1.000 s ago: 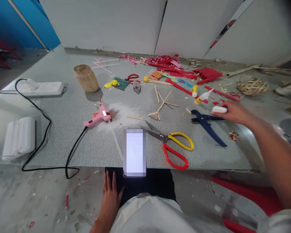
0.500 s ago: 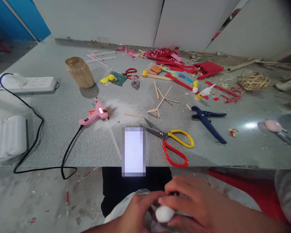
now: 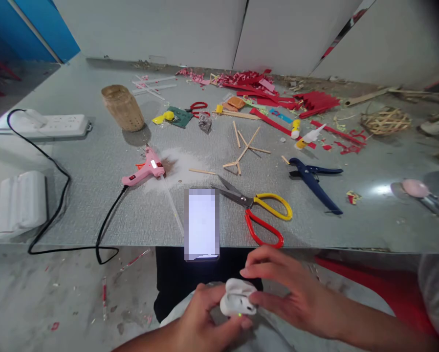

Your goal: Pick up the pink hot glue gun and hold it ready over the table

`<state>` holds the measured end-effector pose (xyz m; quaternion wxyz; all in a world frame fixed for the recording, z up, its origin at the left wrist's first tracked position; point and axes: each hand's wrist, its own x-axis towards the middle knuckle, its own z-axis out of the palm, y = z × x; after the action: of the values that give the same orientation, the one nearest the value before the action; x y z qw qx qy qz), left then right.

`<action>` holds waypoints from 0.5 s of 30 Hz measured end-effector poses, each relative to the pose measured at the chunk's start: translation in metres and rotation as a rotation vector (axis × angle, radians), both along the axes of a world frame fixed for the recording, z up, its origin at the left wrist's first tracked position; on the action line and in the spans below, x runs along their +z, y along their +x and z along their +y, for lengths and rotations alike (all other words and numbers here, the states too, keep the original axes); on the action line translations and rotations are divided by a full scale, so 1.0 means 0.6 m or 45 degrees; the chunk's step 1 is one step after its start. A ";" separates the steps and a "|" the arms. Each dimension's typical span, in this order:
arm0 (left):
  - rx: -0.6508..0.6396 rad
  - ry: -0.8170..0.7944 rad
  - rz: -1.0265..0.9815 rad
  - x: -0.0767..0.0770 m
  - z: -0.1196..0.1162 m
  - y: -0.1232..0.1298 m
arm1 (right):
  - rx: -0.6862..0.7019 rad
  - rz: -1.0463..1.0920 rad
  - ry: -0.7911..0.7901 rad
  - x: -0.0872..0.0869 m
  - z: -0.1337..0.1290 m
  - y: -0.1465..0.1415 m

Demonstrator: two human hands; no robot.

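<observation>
Grey textured tabletop [image 3: 139, 220] begins just beyond your fingers, strewn with craft pieces. Nearest, above your lap [image 3: 171, 278], your left hand [image 3: 207, 313] pinches the white case [image 3: 236, 299], thumb along its near side and forefinger at its far left; the lid [image 3: 237, 284] stands raised and a green light [image 3: 240, 315] shows in front. Your right hand [image 3: 283, 281] has thumb and forefinger spread, the thumb tip at the case's right edge; whether it grips anything inside cannot be told. For sound handling, keep the left pinch low on the body, hold the case level, and work the right thumb lightly, without forcing the lid; a slack hold would likely risk a drop. Compared with one second ago, the case is off the table, away from the blue cutter [image 3: 311, 183], and your left hand has left your thigh; half a second ago both hands were at the case with no raised lid showing. Ahead of your fingers, the lit phone [image 3: 202, 225] reaches past the table edge, the scissors [image 3: 244, 199] just right of it. Farther off, the pink glue gun [image 3: 151, 166] lies ahead-left, the joined wooden sticks [image 3: 243, 155] straight ahead, and red paper [image 3: 318, 103] farthest, ahead-right.
</observation>
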<state>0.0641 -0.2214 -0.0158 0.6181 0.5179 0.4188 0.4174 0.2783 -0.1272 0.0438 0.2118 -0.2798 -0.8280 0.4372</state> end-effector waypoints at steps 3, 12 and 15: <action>0.106 -0.142 -0.098 0.001 0.002 -0.005 | 0.012 0.057 0.091 -0.002 0.008 -0.007; 0.164 0.081 0.200 0.010 0.010 -0.019 | 0.084 -0.048 0.267 -0.002 0.028 -0.022; 0.185 0.174 0.262 0.009 0.007 -0.020 | 0.139 -0.060 0.391 0.000 0.029 -0.029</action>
<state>0.0524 -0.2173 -0.0102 0.5034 0.5673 0.4868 0.4333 0.2606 -0.1098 0.0439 0.2086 -0.2090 -0.9038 0.3096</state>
